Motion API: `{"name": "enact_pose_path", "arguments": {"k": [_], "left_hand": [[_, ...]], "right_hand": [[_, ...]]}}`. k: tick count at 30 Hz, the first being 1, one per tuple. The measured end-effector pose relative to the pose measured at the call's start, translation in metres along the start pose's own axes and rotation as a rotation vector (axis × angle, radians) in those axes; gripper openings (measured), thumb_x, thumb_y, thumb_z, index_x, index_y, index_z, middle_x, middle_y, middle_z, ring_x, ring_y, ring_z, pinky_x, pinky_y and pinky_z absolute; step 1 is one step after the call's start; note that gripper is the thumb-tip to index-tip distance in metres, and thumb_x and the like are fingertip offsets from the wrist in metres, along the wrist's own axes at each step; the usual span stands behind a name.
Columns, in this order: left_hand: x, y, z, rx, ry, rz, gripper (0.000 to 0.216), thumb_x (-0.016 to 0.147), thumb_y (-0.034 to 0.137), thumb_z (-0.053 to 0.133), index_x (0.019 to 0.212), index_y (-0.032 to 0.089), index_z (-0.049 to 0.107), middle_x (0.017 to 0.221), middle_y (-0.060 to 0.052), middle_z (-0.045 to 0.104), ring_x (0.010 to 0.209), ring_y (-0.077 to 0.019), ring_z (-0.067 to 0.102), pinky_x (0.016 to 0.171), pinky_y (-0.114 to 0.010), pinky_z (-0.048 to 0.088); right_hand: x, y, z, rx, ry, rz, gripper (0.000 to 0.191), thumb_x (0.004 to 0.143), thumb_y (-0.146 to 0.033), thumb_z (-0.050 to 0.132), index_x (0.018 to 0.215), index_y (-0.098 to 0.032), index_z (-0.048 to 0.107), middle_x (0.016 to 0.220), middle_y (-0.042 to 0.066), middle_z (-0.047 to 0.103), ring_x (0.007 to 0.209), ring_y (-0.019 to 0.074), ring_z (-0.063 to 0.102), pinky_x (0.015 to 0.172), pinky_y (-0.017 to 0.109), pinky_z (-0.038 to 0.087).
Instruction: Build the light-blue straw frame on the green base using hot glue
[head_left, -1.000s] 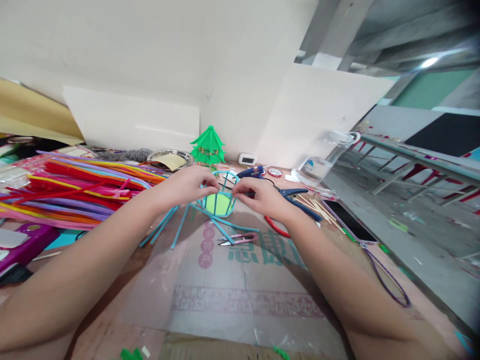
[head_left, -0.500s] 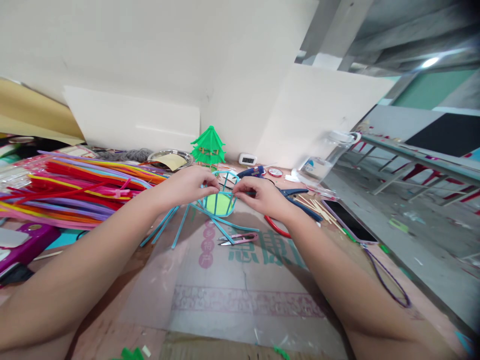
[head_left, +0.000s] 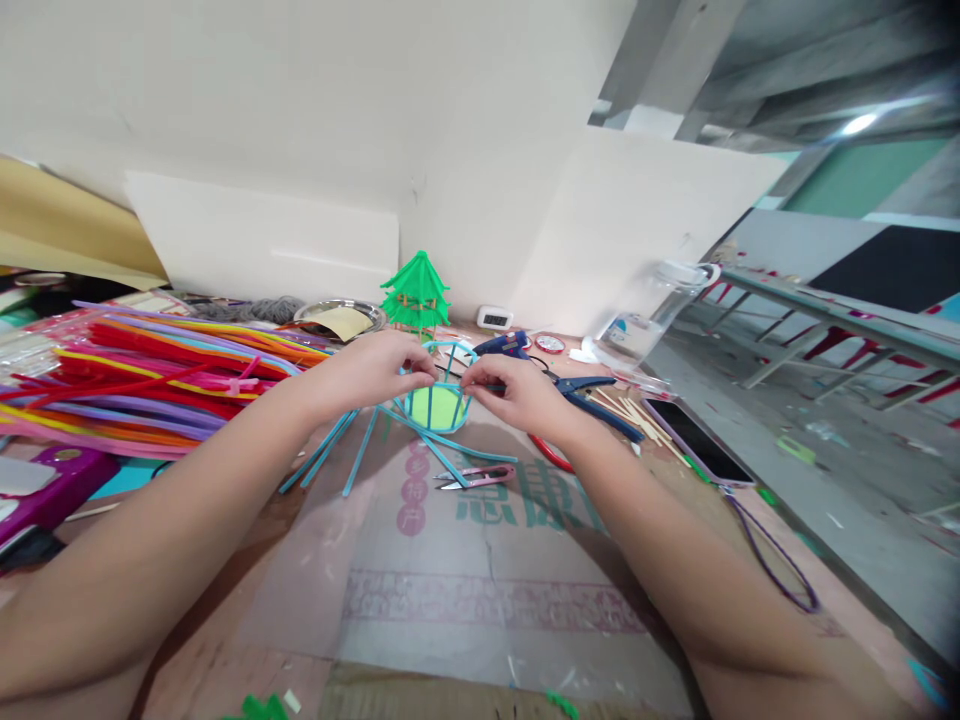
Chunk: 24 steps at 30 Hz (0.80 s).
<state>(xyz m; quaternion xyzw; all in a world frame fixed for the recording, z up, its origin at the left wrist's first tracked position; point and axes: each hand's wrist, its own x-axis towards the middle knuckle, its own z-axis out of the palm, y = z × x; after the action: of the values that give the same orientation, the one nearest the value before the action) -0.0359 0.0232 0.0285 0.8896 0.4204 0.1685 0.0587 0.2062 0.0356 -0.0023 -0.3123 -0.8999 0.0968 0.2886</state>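
A small open frame of blue pipe cleaners (head_left: 430, 410) with a yellow-green round base (head_left: 450, 408) stands between my hands. My left hand (head_left: 382, 368) pinches its upper rim from the left. On the right side of the same rim, the fingers of my right hand (head_left: 510, 388) are closed. Loose blue pipe cleaners (head_left: 352, 455) lie in front and to the left of the frame. Thread snips (head_left: 487, 475) with a pink handle rest just below it. Behind it rises a green pipe-cleaner pavilion roof (head_left: 418, 290).
A heap of coloured pipe cleaners (head_left: 172, 380) covers the left side. To the right lie blue-handled pliers (head_left: 600, 400), wooden sticks (head_left: 645, 425), a phone (head_left: 701, 440) and a clear bottle (head_left: 649, 310). A glue gun (head_left: 504, 345) and small digital timer (head_left: 495, 318) sit at the back.
My right hand has shifted slightly to the left along with the frame's right side. My left hand has barely moved and both keep their pinch.
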Motion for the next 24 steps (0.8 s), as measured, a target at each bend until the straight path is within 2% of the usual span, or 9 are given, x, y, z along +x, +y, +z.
{"name": "enact_pose_path", "arguments": {"k": [7, 10, 16, 24], "left_hand": [[-0.0017, -0.0039, -0.0016, -0.031, -0.014, 0.028, 0.026, 0.090, 0.033, 0.053, 0.096, 0.018, 0.074, 0.090, -0.005, 0.069, 0.087, -0.0191, 0.062, 0.076, -0.027, 0.044], [-0.0032, -0.0040, -0.0022, -0.049, -0.010, 0.038, 0.022, 0.086, 0.032, 0.059, 0.098, 0.020, 0.073, 0.095, -0.005, 0.069, 0.089, -0.0190, 0.062, 0.078, -0.027, 0.044], [-0.0008, 0.0000, 0.0017, 0.004, -0.005, 0.031, 0.018, 0.082, 0.022, 0.064, 0.098, 0.018, 0.072, 0.095, -0.005, 0.067, 0.091, -0.0194, 0.061, 0.079, -0.027, 0.044], [0.0004, 0.0009, 0.0042, 0.040, 0.003, 0.032, 0.017, 0.083, 0.023, 0.063, 0.097, 0.018, 0.072, 0.093, -0.005, 0.067, 0.093, -0.0205, 0.060, 0.083, -0.029, 0.044]], "right_hand": [[0.0004, -0.0024, -0.0032, 0.024, 0.000, -0.009, 0.013, 0.086, -0.014, 0.058, 0.093, -0.018, 0.068, 0.086, 0.002, 0.071, 0.076, 0.0138, 0.063, 0.068, 0.024, 0.044], [0.0007, -0.0036, -0.0051, 0.040, 0.004, -0.008, 0.012, 0.087, -0.014, 0.058, 0.092, -0.018, 0.068, 0.085, 0.003, 0.070, 0.075, 0.0139, 0.062, 0.068, 0.025, 0.044], [0.0009, -0.0027, -0.0041, 0.045, -0.005, 0.004, 0.012, 0.086, -0.014, 0.058, 0.092, -0.018, 0.068, 0.084, 0.002, 0.070, 0.073, 0.0130, 0.061, 0.066, 0.024, 0.043], [0.0013, -0.0022, -0.0024, 0.056, -0.015, -0.001, 0.013, 0.086, -0.013, 0.058, 0.092, -0.018, 0.068, 0.086, 0.002, 0.070, 0.076, 0.0133, 0.062, 0.068, 0.024, 0.044]]}}
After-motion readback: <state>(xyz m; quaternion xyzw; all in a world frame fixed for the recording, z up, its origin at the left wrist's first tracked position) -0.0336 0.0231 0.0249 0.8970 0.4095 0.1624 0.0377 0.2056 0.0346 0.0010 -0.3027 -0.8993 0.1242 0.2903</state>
